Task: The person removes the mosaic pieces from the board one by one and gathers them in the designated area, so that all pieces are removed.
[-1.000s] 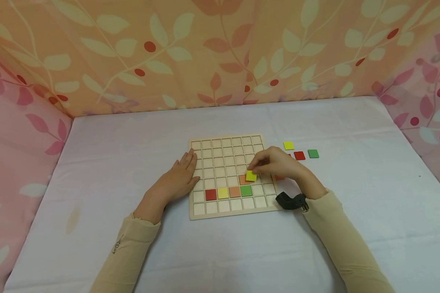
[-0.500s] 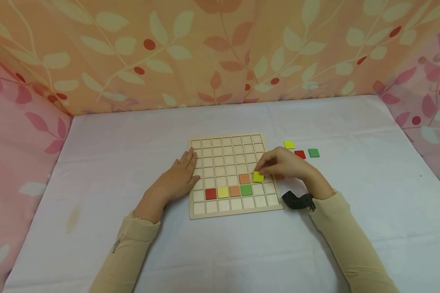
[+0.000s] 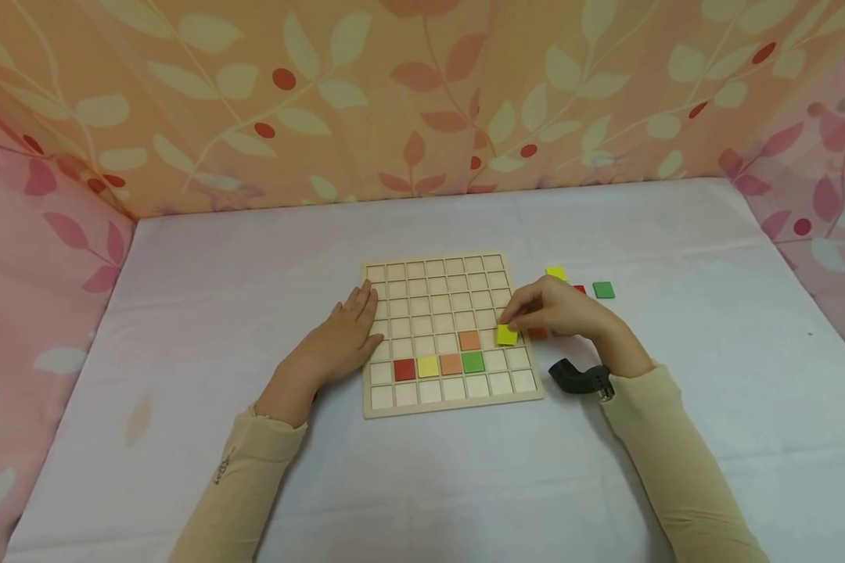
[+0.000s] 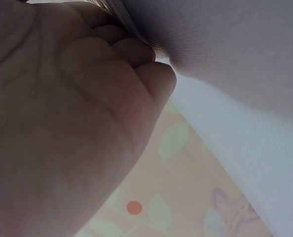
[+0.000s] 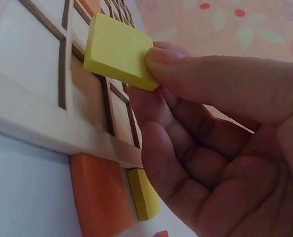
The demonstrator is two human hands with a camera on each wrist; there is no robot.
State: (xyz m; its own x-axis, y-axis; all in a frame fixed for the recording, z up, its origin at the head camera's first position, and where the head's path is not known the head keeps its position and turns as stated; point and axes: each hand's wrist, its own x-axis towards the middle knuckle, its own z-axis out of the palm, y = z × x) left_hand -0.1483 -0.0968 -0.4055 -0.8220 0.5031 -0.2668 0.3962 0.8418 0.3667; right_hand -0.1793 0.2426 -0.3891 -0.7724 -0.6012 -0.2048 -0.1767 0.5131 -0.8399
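While the right hand [image 3: 565, 307] pinches the yellow tile [image 3: 507, 336] over the right side of the board [image 3: 420, 304], a slip seems the likeliest trouble.

Its grip is clamped near one corner, so a loosened pinch could let the tile twist or drop; lowered at a tilt, it might catch between squares and sit crooked. A stray knuckle could knock the pale orange tile [image 3: 469, 340] from its square. The left hand [image 3: 339, 338] has straight fingers at the board's left edge, holding nothing; should it push, the board might slide on the table [image 3: 422, 477]. Outside the right edge, a low finger could brush the dark orange tile [image 5: 99, 192]; the green tile [image 3: 603, 290], farther off, looks safer.
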